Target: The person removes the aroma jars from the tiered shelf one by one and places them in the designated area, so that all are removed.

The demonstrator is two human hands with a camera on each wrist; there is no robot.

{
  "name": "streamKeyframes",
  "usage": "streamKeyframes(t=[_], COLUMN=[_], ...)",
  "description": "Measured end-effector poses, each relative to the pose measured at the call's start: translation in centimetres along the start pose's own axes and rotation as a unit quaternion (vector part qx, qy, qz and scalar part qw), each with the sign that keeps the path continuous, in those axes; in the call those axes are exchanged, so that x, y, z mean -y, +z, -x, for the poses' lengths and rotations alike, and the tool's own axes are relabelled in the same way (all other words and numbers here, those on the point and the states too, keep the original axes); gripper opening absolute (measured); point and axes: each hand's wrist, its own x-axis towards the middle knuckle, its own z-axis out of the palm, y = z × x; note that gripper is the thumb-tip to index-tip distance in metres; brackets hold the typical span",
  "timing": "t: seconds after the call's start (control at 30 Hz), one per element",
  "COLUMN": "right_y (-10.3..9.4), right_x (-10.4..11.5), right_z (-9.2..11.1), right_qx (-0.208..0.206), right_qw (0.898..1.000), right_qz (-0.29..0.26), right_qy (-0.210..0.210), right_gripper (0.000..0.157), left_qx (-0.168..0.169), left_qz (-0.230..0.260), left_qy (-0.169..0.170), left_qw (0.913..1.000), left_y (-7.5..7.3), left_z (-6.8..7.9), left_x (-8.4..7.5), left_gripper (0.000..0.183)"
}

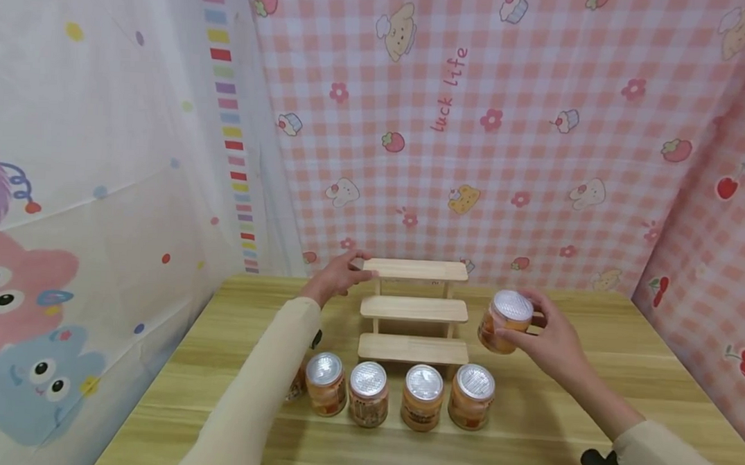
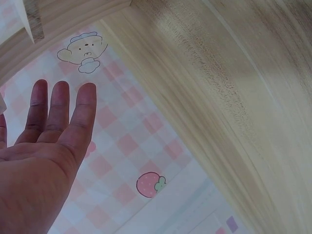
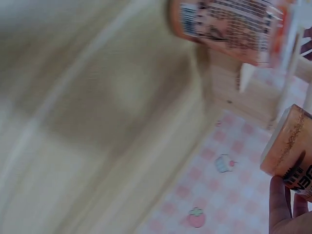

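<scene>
A three-tier wooden display shelf (image 1: 414,308) stands on the table. At the left end of its top tier, my left hand (image 1: 341,274) pinches the board between thumb and index finger; the other fingers (image 2: 83,114) extend straight in the left wrist view. To the right of the shelf, my right hand (image 1: 549,330) grips an orange jar (image 1: 494,333) with a silver lid, raised and slightly tilted. The same jar (image 3: 292,156) is partly cut off in the right wrist view. Several similar jars (image 1: 423,401) stand upright in a row before the shelf, the leftmost partly hidden by my left sleeve.
The wood-grain table (image 1: 557,435) extends to both sides of the shelf. Behind it hangs a pink checked cloth (image 1: 475,161), with a white cartoon-printed cloth (image 1: 128,249) at the left. One standing jar (image 3: 229,29) appears near the top of the right wrist view.
</scene>
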Motion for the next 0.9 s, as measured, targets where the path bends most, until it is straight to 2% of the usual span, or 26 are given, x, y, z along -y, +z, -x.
streamKeyframes(t=[0.23, 0.57, 0.7, 0.9], right_y=[0.3, 1.1, 1.6, 2.3], right_x=[-2.4, -5.7, -7.2, -8.5], right_z=[1.3, 3.6, 4.5, 5.2], right_qx=[0.001, 0.014, 0.013, 0.020], right_qw=[1.000, 1.000, 0.999, 1.000], right_qz=[-0.008, 0.014, 0.023, 0.009], right_qy=[0.002, 0.024, 0.023, 0.016], right_gripper=[0.076, 0.083, 0.082, 0.084], left_qx=[0.001, 0.003, 0.003, -0.004], left_qz=[-0.002, -0.002, 0.000, -0.006], left_qy=[-0.002, 0.001, 0.000, 0.000], left_qw=[1.0000, 1.0000, 1.0000, 1.0000], left_y=[-0.3, -0.3, -0.2, -0.1], left_z=[0.0, 0.2, 0.1, 0.2], left_x=[0.1, 0.1, 0.2, 0.4], left_gripper=[0.047, 0.045, 0.044, 0.044])
